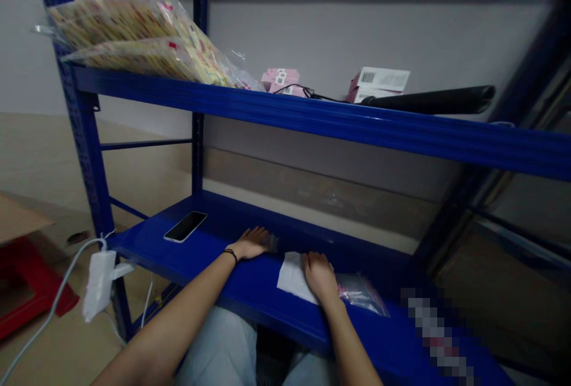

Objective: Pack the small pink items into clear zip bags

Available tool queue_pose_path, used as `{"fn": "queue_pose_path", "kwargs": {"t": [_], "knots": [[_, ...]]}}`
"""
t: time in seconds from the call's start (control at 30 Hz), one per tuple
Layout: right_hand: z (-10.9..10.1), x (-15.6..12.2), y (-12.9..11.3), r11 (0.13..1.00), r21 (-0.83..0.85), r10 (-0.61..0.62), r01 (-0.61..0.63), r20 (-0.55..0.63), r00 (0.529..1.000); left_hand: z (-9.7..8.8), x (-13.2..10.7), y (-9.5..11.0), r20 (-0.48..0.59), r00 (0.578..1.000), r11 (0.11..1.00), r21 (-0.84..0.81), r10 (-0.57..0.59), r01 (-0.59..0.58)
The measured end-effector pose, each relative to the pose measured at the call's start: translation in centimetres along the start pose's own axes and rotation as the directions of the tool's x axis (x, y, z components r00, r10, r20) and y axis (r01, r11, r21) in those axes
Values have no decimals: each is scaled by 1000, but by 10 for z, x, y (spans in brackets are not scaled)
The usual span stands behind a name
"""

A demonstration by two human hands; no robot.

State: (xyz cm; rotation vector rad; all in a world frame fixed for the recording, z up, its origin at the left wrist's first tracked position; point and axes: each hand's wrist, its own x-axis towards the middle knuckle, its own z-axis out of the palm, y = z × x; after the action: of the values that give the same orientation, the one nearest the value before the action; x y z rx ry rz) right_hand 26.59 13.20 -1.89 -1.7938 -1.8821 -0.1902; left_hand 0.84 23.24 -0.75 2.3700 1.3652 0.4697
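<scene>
Your left hand (252, 242) lies palm down on the blue lower shelf (263, 282), its fingers reaching out and loosely spread, no grip visible. A dark band (231, 254) circles that wrist. Just beside the fingers, on the right, a small pale patch (272, 242) shows; too blurred to identify, and you cannot tell from this view whether the fingers touch it.

Your right hand (320, 276) is palm down too, fingers close together and bent a little, lying over the right part of a white paper (292, 276). Its thumb and palm are hidden; cannot tell whether you pinch the sheet or only rest on it. The paper lies on the lower shelf in front of you, its left part uncovered, between your two hands.

Close against the right side of your right hand: a clear plastic bag (361, 294), flat on the shelf, pink showing at its near end. Contact between hand and bag not certain.

Further off, to the left of your left hand and well apart from it, a phone (186, 226) lies with its dark screen up.
</scene>
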Motion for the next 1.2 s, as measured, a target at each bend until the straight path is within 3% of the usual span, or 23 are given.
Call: {"fn": "queue_pose_path", "kwargs": {"t": [0.13,0.53,0.63,0.73,0.83,0.9,0.97,1.07,1.2], "knots": [[4,-2,-3,977,-178,-114,118,34,993,10,-7,-1,104,995,993,121,4,-16],[3,-3,-7,987,-137,-86,78,-51,995,15,-15,6,29,999,955,295,28,-36],[-12,-1,-7,995,-85,-58,49,-115,992,12,-17,10,-65,997,961,276,37,-17],[-37,0,18,999,-14,39,-43,-209,977,12,-24,18,-287,958,976,216,27,37],[-67,-10,63,969,-1,242,-247,-188,952,21,-43,37,-492,864,989,139,106,-42],[-82,-20,92,927,-63,367,-369,-38,929,32,-60,59,-515,831,977,77,209,-198],[-88,-31,111,909,-119,410,-399,89,908,46,-77,85,-479,830,947,7,285,-321],[-85,-40,116,902,-140,429,-409,178,886,65,-94,121,-416,850,915,-90,324,-393],[-82,-41,111,884,-121,468,-452,198,861,76,-104,141,-392,868,895,-192,305,-401]]}}
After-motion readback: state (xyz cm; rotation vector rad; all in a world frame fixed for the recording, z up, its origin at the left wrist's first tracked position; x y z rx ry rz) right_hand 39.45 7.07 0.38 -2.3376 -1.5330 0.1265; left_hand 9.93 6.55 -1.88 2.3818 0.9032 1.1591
